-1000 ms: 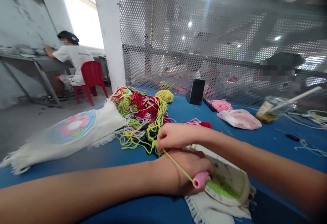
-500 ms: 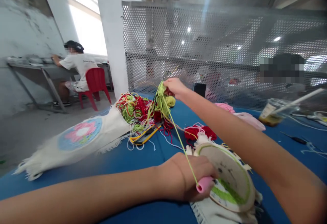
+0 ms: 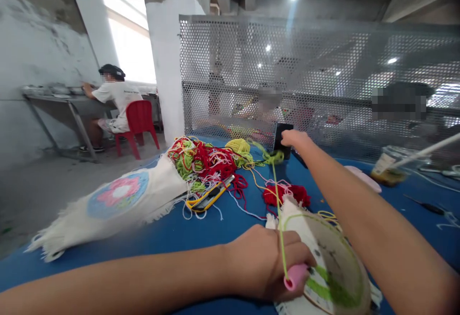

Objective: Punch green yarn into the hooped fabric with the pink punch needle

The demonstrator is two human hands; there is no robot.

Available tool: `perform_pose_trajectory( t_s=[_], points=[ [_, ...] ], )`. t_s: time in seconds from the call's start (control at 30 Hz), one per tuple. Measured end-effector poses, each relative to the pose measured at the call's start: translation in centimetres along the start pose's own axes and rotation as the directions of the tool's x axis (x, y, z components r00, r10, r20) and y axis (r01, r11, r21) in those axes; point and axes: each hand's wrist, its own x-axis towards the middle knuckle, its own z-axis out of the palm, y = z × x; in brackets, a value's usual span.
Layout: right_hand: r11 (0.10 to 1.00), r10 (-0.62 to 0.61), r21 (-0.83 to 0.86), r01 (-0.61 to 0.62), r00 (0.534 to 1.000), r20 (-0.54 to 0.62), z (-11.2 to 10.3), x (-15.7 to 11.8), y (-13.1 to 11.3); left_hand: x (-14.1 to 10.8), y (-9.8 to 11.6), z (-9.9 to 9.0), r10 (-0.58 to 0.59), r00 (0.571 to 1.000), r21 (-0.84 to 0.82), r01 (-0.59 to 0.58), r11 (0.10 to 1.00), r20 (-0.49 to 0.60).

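My left hand [image 3: 269, 262] is closed around a pink tube-shaped handle [image 3: 296, 276], its open end facing me. A green yarn strand runs from that opening up to a loose, blurred green yarn bundle [image 3: 273, 158]. Beside the bundle, my right hand [image 3: 295, 139] reaches forward in front of a dark upright phone-like slab [image 3: 279, 139]. The right fingers are bent and mostly hidden; a gap shows between them and the bundle. Below my right forearm lies a round embroidery hoop [image 3: 336, 253] with cream cloth and green stitching, partly covered by my left hand.
Tangled red, green and white yarn [image 3: 212, 159] lies on the blue table [image 3: 201, 238], beside a yellow ball of yarn [image 3: 239, 147] and a yellow utility knife [image 3: 210, 195]. Flower-patterned cloth [image 3: 118, 195] lies left. A plastic cup [image 3: 390, 166] stands right; a mesh partition [image 3: 305, 75] rises behind.
My right hand has moved right, from above the yarn heap to the dark slab. The green bundle has shifted right and down, away from the heap. My left hand still grips the pink handle.
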Motion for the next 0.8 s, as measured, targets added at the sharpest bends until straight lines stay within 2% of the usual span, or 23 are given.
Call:
perform_pose_trajectory(
  t_s=[0.1, 0.23, 0.37, 0.47, 0.53, 0.63, 0.7, 0.8],
  points=[
    [0.981, -0.026, -0.188, 0.049, 0.992, 0.121, 0.8, -1.0, 1.2, -0.1, 0.0, -0.1, -0.009, 1.0, -0.021, 0.01, 1.0, 0.022],
    [0.927, -0.116, -0.323, 0.189, 0.966, 0.233, -0.3, -3.2, 1.1, -0.1, -0.1, -0.2, -0.002, 0.999, -0.05, 0.004, 0.999, 0.045],
    [0.88, -0.248, -0.316, 0.355, 0.91, 0.332, -2.4, -8.4, 0.9, -0.1, -0.1, -0.2, -0.003, 0.997, -0.058, 0.007, 0.998, 0.076],
    [0.852, -0.331, -0.276, 0.446, 0.866, 0.375, -3.1, -12.7, 2.1, 0.0, 0.0, -0.4, -0.029, 0.997, -0.078, 0.035, 0.996, 0.076],
    [0.868, -0.335, -0.237, 0.436, 0.867, 0.37, -2.6, -15.0, 3.6, 0.1, 0.1, -0.6, -0.041, 0.997, -0.099, 0.048, 0.994, 0.071],
    [0.943, -0.181, -0.225, 0.246, 0.945, 0.274, -0.9, -17.6, 6.2, 0.1, 0.3, -0.8, -0.043, 0.996, -0.145, 0.053, 0.988, 0.072],
    [0.984, -0.148, -0.045, 0.172, 0.935, 0.324, 0.3, -18.7, 7.2, 0.3, 0.3, -0.9, -0.06, 0.996, -0.198, 0.072, 0.978, 0.067],
    [0.973, -0.129, 0.223, 0.054, 0.932, 0.339, 1.2, -19.7, 7.6, 0.5, 0.3, -0.7, -0.186, 0.982, -0.303, 0.181, 0.936, 0.011]
  ],
)
